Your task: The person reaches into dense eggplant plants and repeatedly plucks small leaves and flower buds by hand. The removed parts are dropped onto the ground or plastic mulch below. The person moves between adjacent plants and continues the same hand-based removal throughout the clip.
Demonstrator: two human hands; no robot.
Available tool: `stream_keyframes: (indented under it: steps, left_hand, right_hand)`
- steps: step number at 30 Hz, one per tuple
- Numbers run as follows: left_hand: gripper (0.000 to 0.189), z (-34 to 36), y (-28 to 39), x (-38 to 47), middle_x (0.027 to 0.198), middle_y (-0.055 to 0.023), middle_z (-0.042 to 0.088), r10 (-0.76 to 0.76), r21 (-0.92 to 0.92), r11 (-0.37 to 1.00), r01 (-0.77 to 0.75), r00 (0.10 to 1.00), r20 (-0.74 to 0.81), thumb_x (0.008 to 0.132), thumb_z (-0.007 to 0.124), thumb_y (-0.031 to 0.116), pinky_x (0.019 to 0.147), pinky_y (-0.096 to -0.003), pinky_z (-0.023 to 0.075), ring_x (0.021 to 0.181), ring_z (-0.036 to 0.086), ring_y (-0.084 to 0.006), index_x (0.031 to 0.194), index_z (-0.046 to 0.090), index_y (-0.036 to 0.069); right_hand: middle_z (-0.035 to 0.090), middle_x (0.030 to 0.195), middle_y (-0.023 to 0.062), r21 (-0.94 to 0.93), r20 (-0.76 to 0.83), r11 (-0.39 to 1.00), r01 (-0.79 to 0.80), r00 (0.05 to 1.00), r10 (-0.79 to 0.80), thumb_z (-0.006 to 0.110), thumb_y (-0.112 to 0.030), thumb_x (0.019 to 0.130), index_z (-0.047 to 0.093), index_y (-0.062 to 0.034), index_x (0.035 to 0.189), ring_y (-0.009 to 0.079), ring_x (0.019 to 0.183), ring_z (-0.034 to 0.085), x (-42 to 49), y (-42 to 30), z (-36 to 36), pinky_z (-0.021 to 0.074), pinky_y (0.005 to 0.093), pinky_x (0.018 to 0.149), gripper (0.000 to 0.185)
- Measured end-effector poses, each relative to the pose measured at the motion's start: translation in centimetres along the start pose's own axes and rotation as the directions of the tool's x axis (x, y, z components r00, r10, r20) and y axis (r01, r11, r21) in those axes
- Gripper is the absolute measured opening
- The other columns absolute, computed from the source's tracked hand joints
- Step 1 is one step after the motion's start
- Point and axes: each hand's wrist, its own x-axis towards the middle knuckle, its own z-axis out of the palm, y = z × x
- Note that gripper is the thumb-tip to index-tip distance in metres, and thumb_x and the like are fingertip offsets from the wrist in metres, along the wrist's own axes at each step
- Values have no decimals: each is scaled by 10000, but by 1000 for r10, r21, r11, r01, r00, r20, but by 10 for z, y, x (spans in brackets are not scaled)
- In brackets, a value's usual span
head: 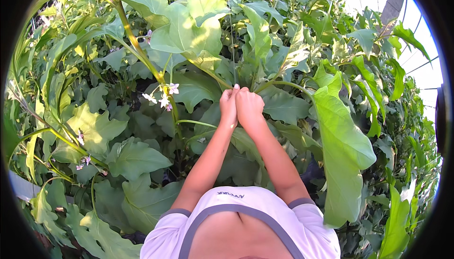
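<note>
My left hand (228, 105) and my right hand (250, 103) press together at mid-view, in front of leafy eggplant plants. A thin pale string (231, 35) comes down from above and enters where the two hands meet. On the left, the thumb points up along the string. My right hand is curled into a fist against it, and its fingers hide what lies inside. Leaf stalks spread out from just behind the hands, one to a broad leaf (193, 28) at upper left and another to a large drooping leaf (340, 145) at right.
A thick yellow-green stem (142, 55) with pale purple flowers (164, 101) rises left of my hands. Lower left, another flowering branch (67, 143) leans across. Dense foliage surrounds my arms. A grey post (393, 0) and thin curved frame lines stand at upper right.
</note>
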Motion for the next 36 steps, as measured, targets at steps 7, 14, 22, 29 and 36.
stream_keyframes:
  steps: [7,14,22,29,36]
  left_hand:
    - [203,-3,-3,-8,731,8,549,-98,-261,957,126,988,118,915,608,237,635,-250,454,668,532,-86,823,505,87]
    - [191,16,15,-29,834,-32,553,-135,-329,933,146,989,57,907,618,238,677,-266,471,782,571,-147,893,485,102]
    - [312,-1,13,-12,1026,-104,517,-74,-260,962,84,996,46,900,624,332,816,-443,519,1005,603,-303,974,478,66]
    - [301,3,8,-12,1008,-81,562,-86,-121,988,95,993,77,889,649,311,789,-369,527,969,613,-232,992,504,68]
    - [295,-8,-17,-4,1176,-110,526,129,221,963,-156,983,133,807,695,-11,767,-278,540,951,624,-179,1081,588,-29]
  right_hand:
    - [674,709,121,-31,-5,993,-111,994,111,571,-149,847,606,44,862,215,643,696,-5,0,7,554,307,520,197]
    - [605,634,81,-113,-379,980,-166,918,112,579,-125,820,499,-56,742,198,554,643,-25,15,53,524,298,456,132]
    - [666,761,151,731,-167,681,-51,954,250,562,-120,898,603,1,997,252,644,658,-64,58,82,519,338,593,162]
    - [650,696,77,983,183,6,-186,972,147,614,-220,907,665,45,963,117,552,615,10,92,30,495,234,507,276]
    - [664,747,102,900,417,188,-392,901,-118,775,-137,758,656,48,856,164,620,657,42,99,10,545,264,525,241]
